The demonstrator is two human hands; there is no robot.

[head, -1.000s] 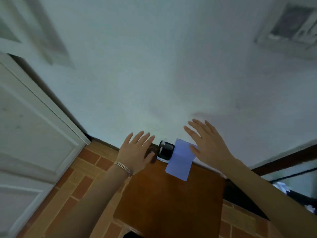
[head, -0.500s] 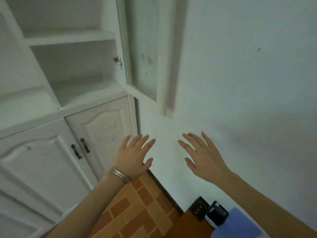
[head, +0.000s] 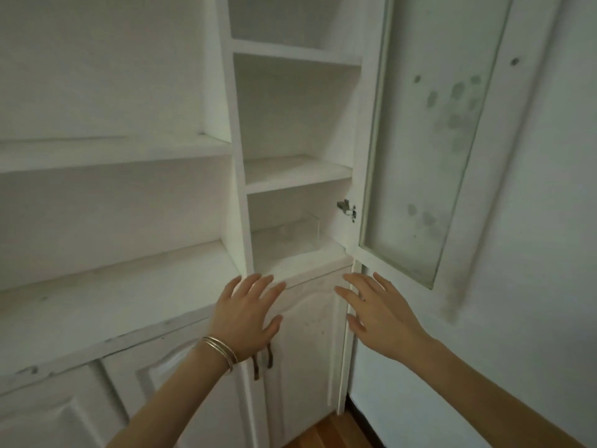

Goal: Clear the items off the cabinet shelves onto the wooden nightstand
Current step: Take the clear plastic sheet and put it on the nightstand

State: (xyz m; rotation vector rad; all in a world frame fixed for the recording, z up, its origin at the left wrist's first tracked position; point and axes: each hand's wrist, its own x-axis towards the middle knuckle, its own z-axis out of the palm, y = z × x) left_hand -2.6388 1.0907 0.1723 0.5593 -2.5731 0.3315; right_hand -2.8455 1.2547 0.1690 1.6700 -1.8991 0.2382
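A white cabinet (head: 239, 156) with open shelves fills the view. On its lowest narrow shelf (head: 300, 257) stands a clear, see-through box (head: 290, 232); the shelves above look bare. My left hand (head: 247, 315), with bangles at the wrist, hovers with straight spread fingers just below that shelf's front edge. My right hand (head: 374, 313) is held the same way to the right of it, empty. Neither hand touches the box. The wooden nightstand is out of view.
A glass cabinet door (head: 426, 140) with smudges stands swung open on the right, against the white wall (head: 533, 253). Below the shelves are shut lower doors with dark handles (head: 263, 358). Wide bare shelves (head: 113, 150) run to the left. Brick floor (head: 329, 431) shows at the bottom.
The view has swung from the nightstand and its items to the left and up onto the cabinet. Both hands stay raised and empty, now level with the lowest narrow shelf.
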